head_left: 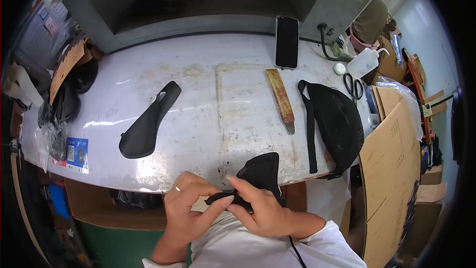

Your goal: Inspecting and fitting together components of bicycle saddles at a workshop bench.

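Observation:
My left hand (190,203) and my right hand (262,205) meet at the table's front edge, both closed on a black fabric piece (263,168). Thumbs and fingers of both pinch its narrow left end, while its wider part stands up behind my right hand. A ring is on one left finger. Farther left on the table lies a similar flat black piece (141,141) with a slot at its narrow end. To the right rests a curved black fabric item (339,119) with a long strap. What part of the held piece is under my fingers is hidden.
A worn wooden-handled blade (280,97) lies mid-table, behind it a phone (287,42) leaning on a grey metal housing (193,24). Black-handled scissors (354,88), a white squeeze bottle (364,62) and a large cardboard sheet (389,164) are at right. Plastic bags (52,141) crowd the left edge.

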Action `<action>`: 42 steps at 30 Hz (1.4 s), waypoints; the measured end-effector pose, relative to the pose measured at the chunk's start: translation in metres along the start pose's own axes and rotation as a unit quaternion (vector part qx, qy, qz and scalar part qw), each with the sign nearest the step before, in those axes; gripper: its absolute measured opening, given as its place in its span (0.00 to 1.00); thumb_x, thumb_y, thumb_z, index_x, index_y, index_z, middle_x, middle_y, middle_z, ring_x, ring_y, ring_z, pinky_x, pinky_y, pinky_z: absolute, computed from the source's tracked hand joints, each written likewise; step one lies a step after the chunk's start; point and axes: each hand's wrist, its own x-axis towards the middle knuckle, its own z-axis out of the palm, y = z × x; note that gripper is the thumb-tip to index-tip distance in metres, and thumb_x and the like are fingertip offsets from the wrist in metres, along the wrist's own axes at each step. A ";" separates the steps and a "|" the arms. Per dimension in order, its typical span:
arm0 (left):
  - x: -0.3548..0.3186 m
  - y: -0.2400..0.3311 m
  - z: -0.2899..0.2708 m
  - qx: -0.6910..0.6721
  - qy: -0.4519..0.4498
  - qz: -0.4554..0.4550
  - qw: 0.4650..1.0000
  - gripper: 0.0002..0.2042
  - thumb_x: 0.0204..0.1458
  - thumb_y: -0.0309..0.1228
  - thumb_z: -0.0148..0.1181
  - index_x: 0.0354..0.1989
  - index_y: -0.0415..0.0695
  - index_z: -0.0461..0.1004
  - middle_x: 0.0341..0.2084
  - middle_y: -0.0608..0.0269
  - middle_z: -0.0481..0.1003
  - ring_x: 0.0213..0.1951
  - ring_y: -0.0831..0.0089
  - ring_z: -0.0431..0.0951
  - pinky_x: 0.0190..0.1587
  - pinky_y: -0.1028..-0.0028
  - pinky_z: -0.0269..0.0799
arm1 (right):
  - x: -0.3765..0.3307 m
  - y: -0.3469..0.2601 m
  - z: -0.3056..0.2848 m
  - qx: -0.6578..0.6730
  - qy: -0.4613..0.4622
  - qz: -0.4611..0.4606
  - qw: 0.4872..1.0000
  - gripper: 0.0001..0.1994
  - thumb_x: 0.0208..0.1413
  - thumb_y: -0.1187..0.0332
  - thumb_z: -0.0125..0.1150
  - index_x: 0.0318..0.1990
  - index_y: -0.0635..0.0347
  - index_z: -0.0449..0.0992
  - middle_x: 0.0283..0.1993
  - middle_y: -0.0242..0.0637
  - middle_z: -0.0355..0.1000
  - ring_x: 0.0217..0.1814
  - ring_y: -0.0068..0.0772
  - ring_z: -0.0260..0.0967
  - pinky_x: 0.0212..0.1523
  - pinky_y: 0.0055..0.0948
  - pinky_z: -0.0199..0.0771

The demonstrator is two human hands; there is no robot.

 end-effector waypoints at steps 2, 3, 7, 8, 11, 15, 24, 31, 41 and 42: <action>-0.005 -0.005 -0.005 -0.073 -0.048 -0.050 0.995 0.05 0.46 0.22 0.67 0.26 0.37 0.75 0.23 0.63 0.70 0.26 0.75 0.68 0.30 0.75 0.63 | 0.001 -0.002 -0.002 0.007 -0.009 0.010 1.000 0.30 0.55 0.76 0.63 0.64 0.71 0.59 0.55 0.58 0.70 0.49 0.52 0.75 0.48 0.37 0.77; -0.006 -0.009 -0.007 -0.117 -0.059 -0.081 0.988 0.05 0.46 0.21 0.67 0.25 0.38 0.75 0.25 0.62 0.72 0.28 0.75 0.70 0.31 0.75 0.64 | 0.001 -0.002 -0.002 0.015 -0.015 0.022 1.000 0.30 0.55 0.76 0.63 0.64 0.71 0.59 0.53 0.57 0.71 0.49 0.52 0.75 0.48 0.37 0.77; -0.008 -0.025 -0.007 -0.405 -0.132 -0.226 0.876 0.06 0.51 0.21 0.63 0.25 0.40 0.73 0.30 0.63 0.73 0.33 0.77 0.71 0.35 0.76 0.64 | 0.004 -0.006 -0.004 0.083 -0.016 0.066 0.994 0.29 0.55 0.77 0.63 0.64 0.70 0.60 0.51 0.55 0.73 0.47 0.50 0.76 0.48 0.34 0.77; -0.007 -0.028 -0.004 -0.406 -0.130 -0.225 0.876 0.06 0.51 0.21 0.63 0.25 0.40 0.73 0.30 0.63 0.73 0.33 0.77 0.71 0.35 0.76 0.64 | 0.005 -0.002 -0.001 0.068 0.000 0.004 0.998 0.28 0.54 0.78 0.63 0.63 0.70 0.62 0.45 0.52 0.74 0.41 0.43 0.77 0.42 0.32 0.77; -0.007 -0.035 0.001 -0.616 -0.156 -0.389 0.667 0.05 0.55 0.23 0.59 0.27 0.42 0.72 0.29 0.66 0.71 0.33 0.78 0.69 0.38 0.76 0.63 | 0.007 0.004 0.001 0.061 0.010 -0.072 0.995 0.27 0.54 0.80 0.62 0.62 0.70 0.64 0.39 0.48 0.75 0.36 0.38 0.76 0.38 0.31 0.77; -0.010 -0.038 0.000 -0.649 -0.195 -0.349 0.647 0.04 0.57 0.26 0.56 0.30 0.42 0.71 0.30 0.66 0.69 0.34 0.77 0.67 0.41 0.76 0.62 | 0.004 0.012 0.002 0.049 -0.001 -0.111 0.993 0.26 0.53 0.81 0.62 0.61 0.70 0.67 0.29 0.43 0.70 0.27 0.36 0.69 0.31 0.31 0.72; -0.007 -0.018 -0.008 -0.202 -0.122 -0.108 0.966 0.06 0.58 0.26 0.52 0.32 0.36 0.71 0.27 0.59 0.72 0.29 0.66 0.71 0.34 0.70 0.66 | 0.011 0.005 -0.009 0.020 -0.013 -0.058 0.998 0.22 0.54 0.80 0.61 0.58 0.70 0.70 0.26 0.40 0.68 0.23 0.33 0.64 0.26 0.31 0.68; -0.005 -0.014 -0.011 -0.087 -0.123 -0.027 0.988 0.06 0.58 0.23 0.49 0.30 0.36 0.70 0.22 0.57 0.69 0.23 0.64 0.68 0.27 0.68 0.64 | 0.005 0.009 -0.002 0.055 0.025 -0.054 0.997 0.22 0.59 0.77 0.58 0.61 0.66 0.66 0.33 0.39 0.74 0.27 0.29 0.69 0.31 0.24 0.71; -0.018 -0.014 -0.002 -0.437 -0.059 -0.190 0.877 0.19 0.66 0.38 0.39 0.25 0.39 0.65 0.26 0.61 0.67 0.29 0.73 0.65 0.33 0.73 0.60 | 0.014 -0.015 -0.006 0.484 -0.050 0.220 0.846 0.31 0.66 0.75 0.49 0.72 0.58 0.41 0.39 0.34 0.72 0.40 0.15 0.67 0.43 0.16 0.66; -0.017 -0.014 -0.007 -0.279 -0.072 -0.121 0.950 0.18 0.66 0.37 0.40 0.25 0.39 0.65 0.25 0.62 0.67 0.28 0.73 0.65 0.31 0.73 0.60 | 0.009 -0.006 -0.003 0.459 -0.043 0.202 0.864 0.31 0.66 0.75 0.49 0.72 0.59 0.42 0.35 0.32 0.70 0.36 0.14 0.64 0.39 0.14 0.63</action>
